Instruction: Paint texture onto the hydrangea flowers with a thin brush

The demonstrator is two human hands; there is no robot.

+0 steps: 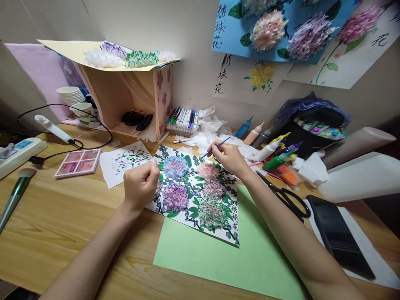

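A white sheet with paper hydrangea flowers (200, 196) in blue, pink, purple and green lies on the wooden desk, partly over a green sheet (237, 254). My left hand (141, 184) rests as a loose fist on the sheet's left edge, pressing it down. My right hand (229, 158) holds a thin blue paintbrush (216, 147) above the sheet's upper right corner, with the tip pointing left towards the blue flower.
Black scissors (289, 198) and a dark phone (339, 235) lie at the right. Paint bottles (275, 156), crumpled tissue (212, 129) and a marker set (183, 118) sit behind. At left are a pink palette (78, 162), a smeared test paper (125, 162), a power strip (18, 152) and a make-up brush (15, 193).
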